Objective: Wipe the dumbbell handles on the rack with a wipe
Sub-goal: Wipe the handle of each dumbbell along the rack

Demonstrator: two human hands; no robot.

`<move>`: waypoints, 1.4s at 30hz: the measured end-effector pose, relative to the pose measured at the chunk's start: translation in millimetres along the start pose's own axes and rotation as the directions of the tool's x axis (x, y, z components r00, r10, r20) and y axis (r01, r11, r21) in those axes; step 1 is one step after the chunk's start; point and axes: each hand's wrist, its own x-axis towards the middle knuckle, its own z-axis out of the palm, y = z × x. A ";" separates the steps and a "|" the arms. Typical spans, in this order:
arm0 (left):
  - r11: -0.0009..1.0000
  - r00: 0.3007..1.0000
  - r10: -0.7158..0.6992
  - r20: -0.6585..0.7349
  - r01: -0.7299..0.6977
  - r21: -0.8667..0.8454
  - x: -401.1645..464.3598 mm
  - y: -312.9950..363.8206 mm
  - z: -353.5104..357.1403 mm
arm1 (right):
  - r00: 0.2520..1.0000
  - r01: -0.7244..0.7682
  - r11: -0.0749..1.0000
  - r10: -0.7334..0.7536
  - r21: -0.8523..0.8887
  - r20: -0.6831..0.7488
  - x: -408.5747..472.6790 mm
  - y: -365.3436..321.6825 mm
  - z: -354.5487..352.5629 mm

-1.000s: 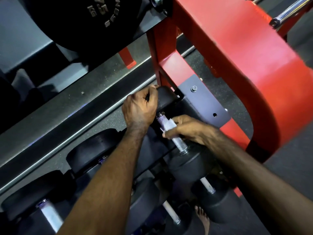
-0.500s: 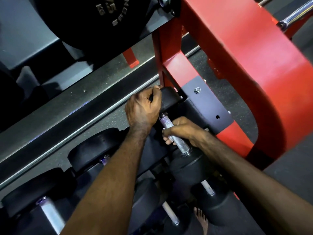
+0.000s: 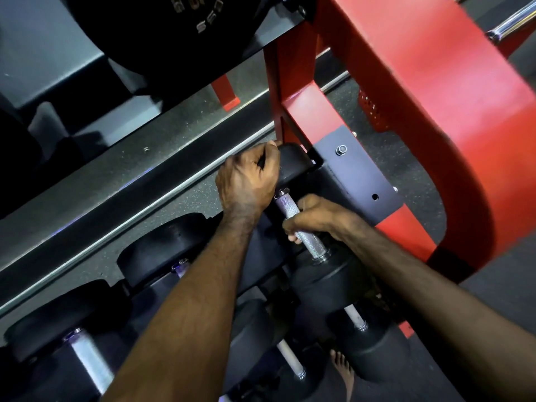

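Hands first: our right hand (image 3: 316, 219) has slid down the knurled dumbbell handle (image 3: 301, 227) since a second ago. It sat near the upper collar then, and now it's around the middle with bare metal showing above it, so we read this as a wiping stroke heading toward the lower head. That grip is curled round the bar. We honestly can't make out the wipe itself; it's probably tucked under the fingers, but that's a guess.

Our left hand (image 3: 249, 181) hasn't budged, fingers still wrapped over the upper rubber head (image 3: 295, 166) to steady the dumbbell.

Container-wise it's just the rack (image 3: 356, 169), red frame with a grey bracket. The dumbbell we're on sits at its right end, more dumbbells lined up to the left, and two pale handles (image 3: 355, 316) on the tier below. Those look untouched, so plenty left.
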 end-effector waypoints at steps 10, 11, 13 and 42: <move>0.999 0.999 -0.035 -0.032 0.034 -0.031 -0.6 1.7 -0.2 | 0.998 0.007 0.980 -0.018 -0.199 -0.053 -6.5 8.6 -5.7; 0.999 0.999 -0.031 -0.034 0.029 -0.037 -0.3 2.4 -0.7 | 0.998 0.013 0.977 -0.025 -0.214 -0.051 -8.7 12.8 -5.4; 0.999 0.999 -0.024 -0.034 0.023 -0.039 -0.1 3.3 -1.4 | 0.999 0.003 0.954 -0.015 -0.300 -0.037 -14.1 20.2 -3.6; 0.999 0.999 -0.030 -0.011 0.029 -0.038 0.7 2.5 -1.9 | 0.921 0.101 0.957 -0.193 -0.271 -0.338 -49.6 39.6 -2.8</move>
